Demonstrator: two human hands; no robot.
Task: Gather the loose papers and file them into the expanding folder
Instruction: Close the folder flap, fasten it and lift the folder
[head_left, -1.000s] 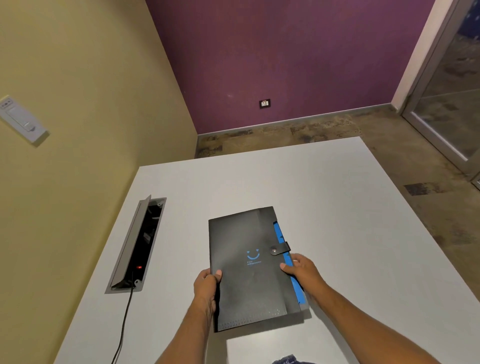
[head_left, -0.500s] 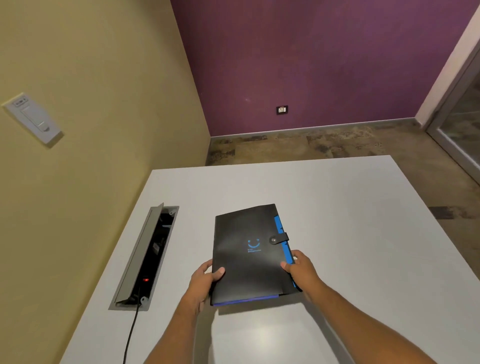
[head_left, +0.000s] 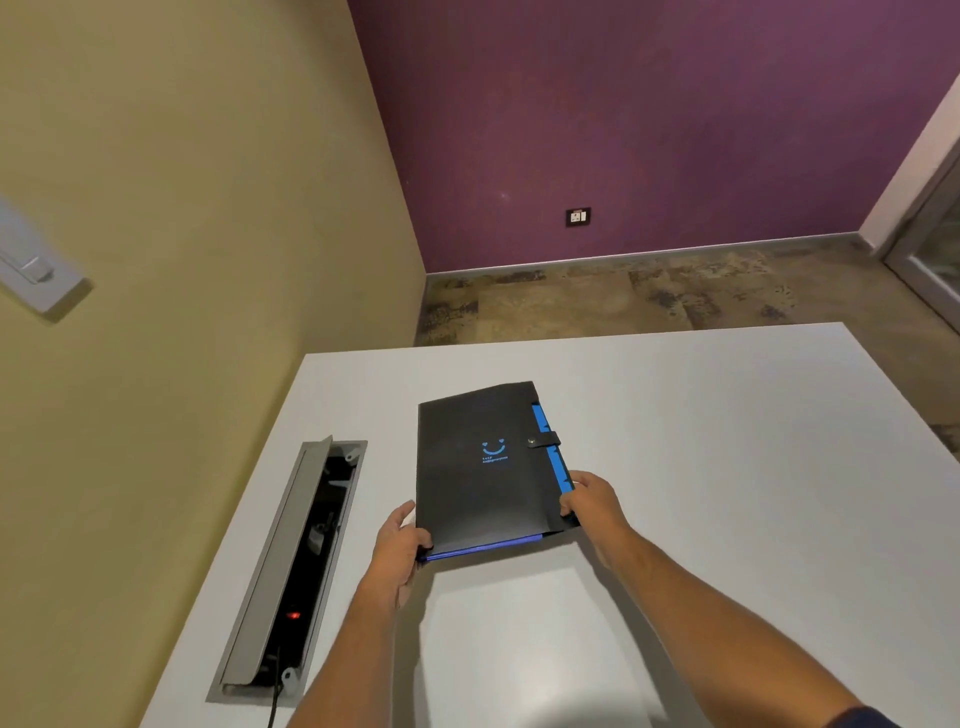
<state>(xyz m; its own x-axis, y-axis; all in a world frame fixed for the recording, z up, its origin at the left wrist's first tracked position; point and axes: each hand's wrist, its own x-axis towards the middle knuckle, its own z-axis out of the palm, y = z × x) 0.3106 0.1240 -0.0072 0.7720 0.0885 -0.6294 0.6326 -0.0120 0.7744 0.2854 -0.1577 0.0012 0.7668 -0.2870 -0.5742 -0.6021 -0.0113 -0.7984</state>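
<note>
A black expanding folder (head_left: 483, 467) with a blue smile logo, blue tabs along its right edge and a snapped strap lies on the white table (head_left: 727, 441). My left hand (head_left: 397, 545) grips its near left corner. My right hand (head_left: 592, 501) grips its near right edge by the blue tabs. The near end of the folder is raised a little off the table. A white sheet of paper (head_left: 524, 639) lies flat on the table just in front of the folder, between my forearms.
An open cable box (head_left: 306, 561) with a raised grey lid and a red light is sunk into the table at the left, a black cord leaving its near end. A yellow wall runs close along the table's left side.
The folder has been pushed farther away from me across the table, uncovering the white sheet that lay under its near end. Both hands have kept their grip.
</note>
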